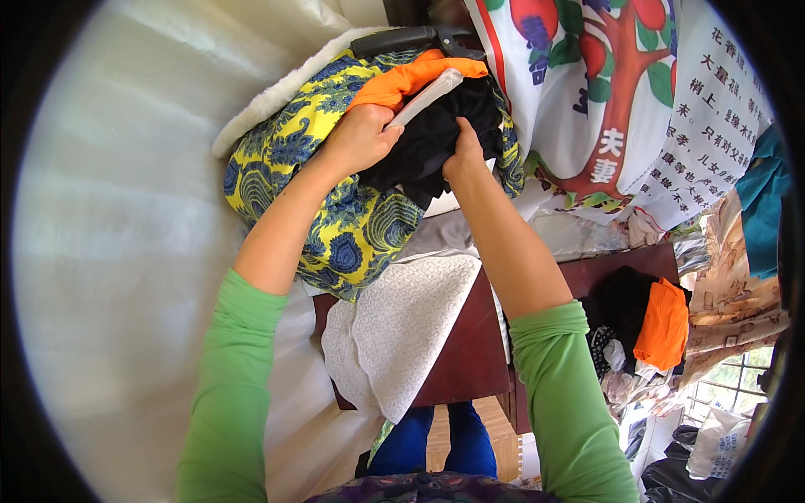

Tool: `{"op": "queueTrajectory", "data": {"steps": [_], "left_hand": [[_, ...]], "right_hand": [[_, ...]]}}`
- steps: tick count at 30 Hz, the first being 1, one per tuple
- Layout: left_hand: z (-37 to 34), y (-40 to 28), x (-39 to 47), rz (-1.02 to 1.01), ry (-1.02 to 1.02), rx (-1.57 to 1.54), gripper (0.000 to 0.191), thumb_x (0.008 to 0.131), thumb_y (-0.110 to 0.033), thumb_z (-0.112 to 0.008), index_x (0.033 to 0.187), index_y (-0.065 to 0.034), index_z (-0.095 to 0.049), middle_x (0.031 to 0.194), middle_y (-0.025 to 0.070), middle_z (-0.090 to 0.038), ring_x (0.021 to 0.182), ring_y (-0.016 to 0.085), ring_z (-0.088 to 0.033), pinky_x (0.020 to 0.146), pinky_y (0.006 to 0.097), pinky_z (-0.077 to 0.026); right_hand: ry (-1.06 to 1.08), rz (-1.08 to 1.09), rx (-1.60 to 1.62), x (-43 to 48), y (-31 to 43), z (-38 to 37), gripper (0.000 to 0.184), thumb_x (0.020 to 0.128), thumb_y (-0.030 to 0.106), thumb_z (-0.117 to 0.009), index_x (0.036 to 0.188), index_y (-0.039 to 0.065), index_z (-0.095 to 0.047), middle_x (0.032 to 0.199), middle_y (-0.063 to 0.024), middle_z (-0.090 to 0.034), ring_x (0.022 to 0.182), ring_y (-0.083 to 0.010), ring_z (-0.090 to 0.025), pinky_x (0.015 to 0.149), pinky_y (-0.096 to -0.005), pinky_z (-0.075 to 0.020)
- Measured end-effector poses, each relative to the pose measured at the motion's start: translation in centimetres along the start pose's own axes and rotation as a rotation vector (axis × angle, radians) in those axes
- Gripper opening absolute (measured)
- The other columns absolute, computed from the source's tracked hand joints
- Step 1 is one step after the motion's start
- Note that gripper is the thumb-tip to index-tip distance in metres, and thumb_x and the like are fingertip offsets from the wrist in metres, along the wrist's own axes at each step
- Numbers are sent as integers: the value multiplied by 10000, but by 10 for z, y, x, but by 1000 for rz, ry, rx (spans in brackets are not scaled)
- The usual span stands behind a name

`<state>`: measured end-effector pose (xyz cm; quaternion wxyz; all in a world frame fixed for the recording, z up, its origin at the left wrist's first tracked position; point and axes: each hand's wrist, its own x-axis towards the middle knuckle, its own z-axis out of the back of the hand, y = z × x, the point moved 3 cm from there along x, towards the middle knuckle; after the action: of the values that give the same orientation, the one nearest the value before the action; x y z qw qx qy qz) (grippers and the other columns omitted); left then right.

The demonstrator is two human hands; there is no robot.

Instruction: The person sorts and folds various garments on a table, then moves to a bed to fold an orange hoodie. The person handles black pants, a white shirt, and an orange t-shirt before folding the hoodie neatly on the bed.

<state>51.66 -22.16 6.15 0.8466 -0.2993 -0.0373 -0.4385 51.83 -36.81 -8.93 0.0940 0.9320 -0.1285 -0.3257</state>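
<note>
My left hand (pixel 368 139) is closed around a narrow whitish strip (pixel 427 97), and I cannot tell if it is plastic or cloth. Against the knuckles lies a bunched orange cloth (pixel 409 78). My right hand (pixel 465 151) grips a crumpled black cloth (pixel 421 148), with the thumb on top and the fingers hidden. Under and around these spreads a yellow and blue paisley fabric (pixel 346 251). A white textured cloth (pixel 402 314) hangs below it over a dark red wooden surface (pixel 465 358).
A black padded handle (pixel 393 43) and white fluffy trim (pixel 283 88) border the pile. Right of it hangs a printed white sheet (pixel 566 113) bearing writing. Folded orange cloth (pixel 663 324) lies on dark clothes. A pale curtain-like sheet (pixel 126 251) fills the left.
</note>
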Motion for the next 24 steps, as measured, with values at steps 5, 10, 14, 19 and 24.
{"op": "queueTrajectory", "data": {"steps": [5,10,14,19,24], "left_hand": [[0,-1,2,-30,8,40,260,754,-172,-591,629,49,-534,534,198,-467,466,270,-460,491,363,-373],[-2,-1,2,-54,1,66,263,750,-174,-592,626,50,-534,541,203,-471,474,289,-469,495,371,-373],[-5,2,1,-34,17,70,248,748,-169,-594,643,50,-548,550,201,-486,479,287,-480,496,368,-377],[-10,10,2,61,112,82,218,754,-175,-586,706,38,-588,586,202,-526,521,293,-518,520,375,-399],[-14,16,7,118,163,64,215,759,-206,-574,750,5,-608,655,206,-569,626,339,-579,575,398,-438]], "right_hand": [[-22,67,19,6,-8,-8,289,823,237,-518,1017,28,-562,975,-105,-617,909,-275,-590,852,-428,-463],[7,154,91,19,-19,-9,503,694,185,-660,1082,-77,-476,975,-161,-579,804,-300,-606,728,-420,-520],[-3,211,70,28,-33,-3,601,683,197,-672,1145,-77,-403,1034,-180,-543,849,-287,-587,744,-395,-511],[-130,253,-28,30,-45,13,613,668,203,-689,1131,-77,-402,1053,-177,-529,884,-271,-570,756,-362,-499],[-139,376,-121,12,-49,33,633,692,207,-684,1135,-101,-354,1011,-205,-537,830,-283,-590,735,-384,-514]]}}
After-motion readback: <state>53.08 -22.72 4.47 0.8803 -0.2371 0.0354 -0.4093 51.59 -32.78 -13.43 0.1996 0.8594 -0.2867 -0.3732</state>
